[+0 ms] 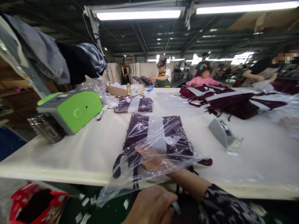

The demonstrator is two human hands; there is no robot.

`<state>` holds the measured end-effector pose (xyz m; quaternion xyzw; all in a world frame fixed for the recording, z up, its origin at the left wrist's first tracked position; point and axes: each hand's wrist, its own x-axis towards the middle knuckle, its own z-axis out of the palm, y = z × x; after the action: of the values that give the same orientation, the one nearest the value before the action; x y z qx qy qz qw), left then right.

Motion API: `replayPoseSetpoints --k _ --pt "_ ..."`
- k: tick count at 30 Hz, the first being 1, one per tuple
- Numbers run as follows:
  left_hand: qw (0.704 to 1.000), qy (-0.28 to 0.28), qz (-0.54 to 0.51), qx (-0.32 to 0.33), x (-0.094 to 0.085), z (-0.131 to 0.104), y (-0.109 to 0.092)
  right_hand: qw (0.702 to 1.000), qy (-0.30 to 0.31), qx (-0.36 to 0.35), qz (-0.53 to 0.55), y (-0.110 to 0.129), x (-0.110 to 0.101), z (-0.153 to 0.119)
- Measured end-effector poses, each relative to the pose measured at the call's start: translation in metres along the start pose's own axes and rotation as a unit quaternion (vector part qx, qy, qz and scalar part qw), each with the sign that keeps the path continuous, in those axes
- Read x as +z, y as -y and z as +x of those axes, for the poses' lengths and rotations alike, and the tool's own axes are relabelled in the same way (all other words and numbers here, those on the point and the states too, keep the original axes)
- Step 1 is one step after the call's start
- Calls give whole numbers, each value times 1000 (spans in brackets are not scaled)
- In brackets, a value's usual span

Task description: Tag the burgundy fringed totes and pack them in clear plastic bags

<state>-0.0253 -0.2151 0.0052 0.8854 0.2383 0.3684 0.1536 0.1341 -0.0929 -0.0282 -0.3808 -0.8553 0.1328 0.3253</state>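
A dark purple bag (pixel 135 132) with a white band across its middle lies on the table, partly inside a clear plastic bag (pixel 121 186). The plastic's loose mouth hangs over the front edge. My right hand (pixel 151 157) reaches under the clear film, fingers stretched out and resting on the purple bag's lower part. Low in the view, just off the table edge, my left hand (pixel 154 203) is closed with curled fingers. A small pale bit shows by its fingertips, but what it grips is hidden. Dark straps (pixel 118 166) stick out at the purple bag's lower left.
A wrapped purple bag (pixel 146 105) lies farther back. A green-grey machine (pixel 79 110) and a steel flask (pixel 45 127) stand left. A grey tape dispenser (pixel 221 135) sits right, before piled maroon bags (pixel 233 101). A red sack (pixel 35 202) is below. Several people work beyond.
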Motion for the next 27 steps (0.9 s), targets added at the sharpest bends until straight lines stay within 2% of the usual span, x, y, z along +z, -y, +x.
replayPoseSetpoints --k 1,2,4,6,8,10,11,14,16,18,20,22,24,25,26,27 --pt "996 80 -16 19 18 15 -2 1000 -13 19 -13 -6 -12 -14" --pt "991 131 -21 15 35 30 -2 998 -36 46 -30 -14 -26 -33" --pt "983 181 -1 10 65 56 6 984 -106 124 -68 -30 -55 -81" --pt "982 179 47 31 91 78 18 952 -192 224 -85 -44 -84 -136" --pt "978 172 108 58 116 100 30 906 -265 319 -87 -49 -107 -184" --pt "968 176 166 66 139 122 37 865 -309 389 -73 -48 -122 -214" --pt "964 180 186 66 149 132 38 849 -324 414 -62 -47 -128 -221" --pt "960 186 205 47 166 162 34 806 -373 460 2 -46 -139 -216" --pt "960 188 206 32 165 177 30 780 -397 479 65 -52 -145 -207" --pt "960 189 205 21 156 188 28 773 -370 507 91 -62 -153 -204" --pt "963 181 197 10 145 194 29 776 -315 543 53 -74 -160 -205" --pt "969 172 180 3 136 196 32 777 -297 555 15 -85 -167 -202" --pt "973 166 157 5 131 196 36 790 -326 517 47 -93 -171 -192" --pt "976 164 146 7 130 195 39 802 -342 480 99 -96 -172 -184" --pt "977 161 137 8 130 194 41 803 -364 437 177 -98 -172 -174" --pt "980 156 126 8 129 193 43 787 -390 397 267 -100 -171 -165"
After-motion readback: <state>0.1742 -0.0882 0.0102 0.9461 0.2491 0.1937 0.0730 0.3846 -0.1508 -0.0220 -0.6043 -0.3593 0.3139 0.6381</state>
